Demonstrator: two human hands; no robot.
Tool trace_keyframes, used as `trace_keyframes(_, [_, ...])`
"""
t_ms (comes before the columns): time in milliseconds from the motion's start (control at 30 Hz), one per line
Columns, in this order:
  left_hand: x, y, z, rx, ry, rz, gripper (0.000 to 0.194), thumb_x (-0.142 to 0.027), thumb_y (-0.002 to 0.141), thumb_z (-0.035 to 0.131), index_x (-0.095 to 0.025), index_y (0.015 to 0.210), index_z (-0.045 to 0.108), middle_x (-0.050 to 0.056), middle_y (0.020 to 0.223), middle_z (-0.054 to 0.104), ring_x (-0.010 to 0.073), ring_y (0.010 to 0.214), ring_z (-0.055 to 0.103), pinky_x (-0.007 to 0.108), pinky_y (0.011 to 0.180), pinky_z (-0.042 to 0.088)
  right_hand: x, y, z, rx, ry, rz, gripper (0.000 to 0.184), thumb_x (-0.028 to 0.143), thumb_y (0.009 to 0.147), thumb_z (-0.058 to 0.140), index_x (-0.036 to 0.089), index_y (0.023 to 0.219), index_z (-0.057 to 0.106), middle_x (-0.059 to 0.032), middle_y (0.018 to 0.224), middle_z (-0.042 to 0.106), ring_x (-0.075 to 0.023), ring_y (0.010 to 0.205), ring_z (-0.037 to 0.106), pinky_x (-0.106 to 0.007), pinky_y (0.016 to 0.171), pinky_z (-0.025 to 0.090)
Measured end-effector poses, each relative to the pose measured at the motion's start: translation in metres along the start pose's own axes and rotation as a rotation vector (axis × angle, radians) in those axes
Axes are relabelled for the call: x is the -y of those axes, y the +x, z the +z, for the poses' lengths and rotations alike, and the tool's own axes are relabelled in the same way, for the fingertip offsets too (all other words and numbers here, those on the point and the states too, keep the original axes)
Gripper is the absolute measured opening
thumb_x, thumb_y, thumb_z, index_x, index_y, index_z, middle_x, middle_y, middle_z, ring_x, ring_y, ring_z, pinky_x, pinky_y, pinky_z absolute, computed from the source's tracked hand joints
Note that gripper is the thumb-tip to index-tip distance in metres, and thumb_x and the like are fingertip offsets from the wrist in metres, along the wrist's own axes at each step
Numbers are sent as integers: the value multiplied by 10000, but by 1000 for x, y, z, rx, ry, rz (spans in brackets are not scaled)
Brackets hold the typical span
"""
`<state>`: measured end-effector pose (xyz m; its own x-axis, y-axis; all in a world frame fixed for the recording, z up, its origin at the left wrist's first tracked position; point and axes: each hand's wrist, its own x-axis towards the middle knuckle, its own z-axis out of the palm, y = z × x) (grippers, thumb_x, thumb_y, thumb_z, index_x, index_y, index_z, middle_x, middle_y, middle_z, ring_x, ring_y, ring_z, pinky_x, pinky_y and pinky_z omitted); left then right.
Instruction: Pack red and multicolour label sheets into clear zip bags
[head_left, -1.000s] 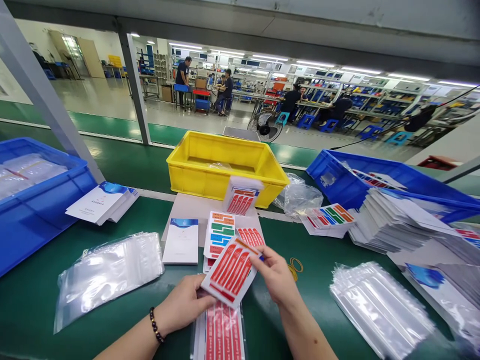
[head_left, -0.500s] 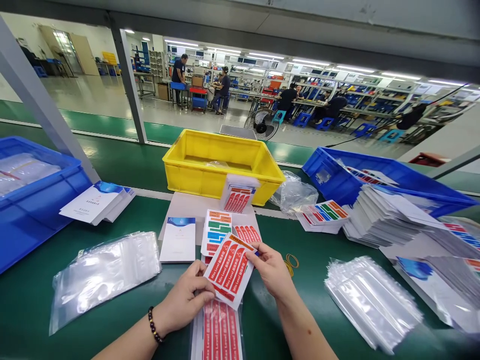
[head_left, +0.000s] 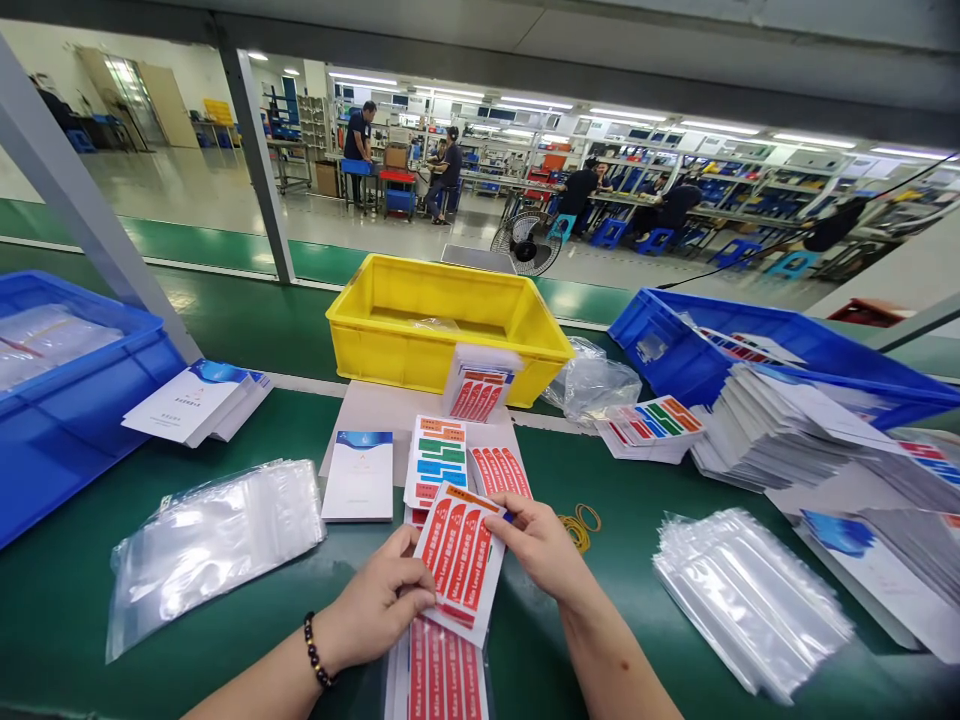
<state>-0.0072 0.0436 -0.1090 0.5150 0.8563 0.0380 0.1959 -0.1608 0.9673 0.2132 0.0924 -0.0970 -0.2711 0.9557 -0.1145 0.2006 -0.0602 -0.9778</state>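
Between both hands is a red-and-white sticker sheet (head_left: pixel 461 560) printed with level labels, tilted over the table. My left hand (head_left: pixel 390 590) pinches its lower left edge, and my right hand (head_left: pixel 536 540) grips the upper right edge. Below it, nearest me, a plastic bag with red sticker sheets (head_left: pixel 448 675) lies flat, its far end hidden under the held sheet. Just beyond stand a pile of coloured stickers (head_left: pixel 439 455) and a pile of red stickers (head_left: pixel 504 470). Left of them is a stack of white-and-blue booklets (head_left: pixel 358 485).
Clear plastic bags lie at left (head_left: pixel 217 550) and right (head_left: pixel 750 600). Rubber bands (head_left: pixel 579 530) rest beside my right hand. A yellow bin (head_left: pixel 450 350) stands at the back, with blue bins left (head_left: pixel 82 420) and right (head_left: pixel 795 370). Paper stacks (head_left: pixel 780 430) crowd the right side.
The held sticker sheet has turned slightly more upright and come a little lower. Both hands keep their hold on it. The whole view has shifted slightly.
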Motion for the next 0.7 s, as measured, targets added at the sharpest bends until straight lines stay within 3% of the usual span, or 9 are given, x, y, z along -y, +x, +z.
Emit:
trace_keyframes(167, [0,2,3,-86,-13,-61,142,-206,795,522,-168,688,607,67,973,503,192,908,529,293,805,450,4,-5,18,28,-33,-38,323,330,770,583,211,1070,587,-56,965,646,-202,842,604,-315,723,481])
trace_keyframes(300, [0,1,2,-228,-3,-33,178,-264,809,515,-172,693,613,69,966,496,205,946,507,311,835,421,13,-12,27,251,-279,-166,157,268,803,558,205,739,687,-37,835,622,-175,827,574,-297,779,441])
trace_keyframes(400, [1,0,2,-293,-26,-5,211,-309,814,518,-174,680,609,70,963,501,218,985,493,322,858,406,18,-16,30,389,-333,-217,86,264,748,642,211,706,695,-36,975,575,-187,932,538,-296,835,413])
trace_keyframes(500, [2,0,1,-329,-124,-46,191,-342,794,550,-176,728,617,66,961,514,203,914,526,312,799,430,18,-17,31,385,-291,-181,93,186,749,614,219,798,685,-29,915,594,-173,859,555,-282,785,427])
trace_keyframes(600, [2,2,-1,-303,-285,-181,256,-378,714,640,-186,873,583,38,861,565,172,766,562,284,692,450,13,-15,30,300,-250,-142,172,99,745,530,208,757,663,-11,776,608,-161,758,564,-268,719,429])
trace_keyframes(700, [2,4,-3,-237,-339,-308,292,-427,681,653,-168,753,538,18,711,595,164,657,569,269,613,442,10,-14,30,232,-175,-85,237,91,724,526,214,895,633,-3,801,607,-162,757,563,-268,711,431])
